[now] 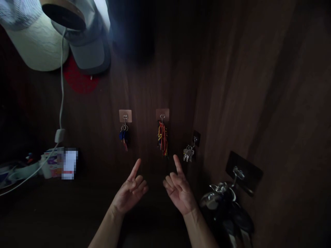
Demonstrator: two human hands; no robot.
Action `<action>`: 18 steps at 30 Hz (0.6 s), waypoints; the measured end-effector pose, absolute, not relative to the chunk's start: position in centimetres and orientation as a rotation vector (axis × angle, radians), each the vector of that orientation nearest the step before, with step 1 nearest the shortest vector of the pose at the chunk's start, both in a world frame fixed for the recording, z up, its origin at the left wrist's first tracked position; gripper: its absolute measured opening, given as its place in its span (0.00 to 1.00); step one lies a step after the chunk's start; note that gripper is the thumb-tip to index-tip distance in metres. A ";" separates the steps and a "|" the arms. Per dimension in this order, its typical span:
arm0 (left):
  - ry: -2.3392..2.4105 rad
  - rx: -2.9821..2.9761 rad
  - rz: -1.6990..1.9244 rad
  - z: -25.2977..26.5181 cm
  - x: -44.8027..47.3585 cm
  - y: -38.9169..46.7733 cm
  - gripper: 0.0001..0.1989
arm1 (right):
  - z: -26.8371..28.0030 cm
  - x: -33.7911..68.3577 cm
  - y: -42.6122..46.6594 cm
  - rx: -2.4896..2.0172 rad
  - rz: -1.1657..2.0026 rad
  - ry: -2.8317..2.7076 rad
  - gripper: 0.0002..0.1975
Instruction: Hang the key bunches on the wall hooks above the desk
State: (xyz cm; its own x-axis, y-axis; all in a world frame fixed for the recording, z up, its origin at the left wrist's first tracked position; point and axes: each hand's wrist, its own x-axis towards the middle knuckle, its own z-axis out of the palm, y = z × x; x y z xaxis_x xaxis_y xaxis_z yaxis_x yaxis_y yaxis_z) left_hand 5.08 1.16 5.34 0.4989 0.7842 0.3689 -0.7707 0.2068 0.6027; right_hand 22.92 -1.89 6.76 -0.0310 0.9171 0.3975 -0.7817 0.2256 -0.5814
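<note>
My left hand (131, 190) is raised with its index finger stretched up and the other fingers loosely bent; it holds nothing. Beyond its fingertip, a small bunch of keys with blue tags (124, 136) hangs from an adhesive hook (125, 116). My right hand (180, 190) mirrors the pose, index finger extended and other fingers curled, also without anything in it. Its fingertip appears just below a bundle of red and yellow cords (162, 137) on a second hook (162, 115). To its right, silver keys (188, 153) hang from a dark hook (196, 138).
On the right-hand wooden wall, a large black hook plate (244, 173) bears a bunch of keys with black fobs (234, 215). Caps (88, 55) hang at upper left. A white cable (62, 86) runs down past small boxes (53, 162) on the left.
</note>
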 end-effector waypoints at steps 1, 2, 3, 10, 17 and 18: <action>0.021 0.819 1.085 5.3 5.1 1.1 0.34 | 6.8 23.0 -1.9 -0.215 1.368 -0.833 0.32; 0.025 0.810 1.089 5.3 5.0 1.2 0.34 | 6.8 23.0 -1.8 -0.233 1.356 -0.840 0.31; 0.029 0.802 1.096 5.3 5.0 1.2 0.33 | 6.8 23.0 -1.6 -0.264 1.339 -0.849 0.30; 0.284 0.669 1.441 6.2 4.4 2.6 0.15 | 4.1 21.4 0.6 -1.227 0.919 -1.551 0.16; 1.033 1.135 2.012 11.5 2.0 6.0 0.16 | 3.4 19.6 -0.9 -1.536 0.573 -2.198 0.08; 1.157 1.206 2.067 12.5 1.7 6.8 0.21 | 3.5 19.6 -1.0 -1.544 0.552 -2.196 0.08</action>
State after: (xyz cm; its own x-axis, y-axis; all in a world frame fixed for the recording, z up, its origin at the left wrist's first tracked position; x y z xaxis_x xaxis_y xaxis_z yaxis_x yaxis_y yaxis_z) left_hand 1.70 6.77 12.53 -0.4972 0.7337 0.4631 0.0108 -0.5284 0.8489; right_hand 19.56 -1.02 3.51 -0.3111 0.9456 0.0950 0.7881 0.3125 -0.5303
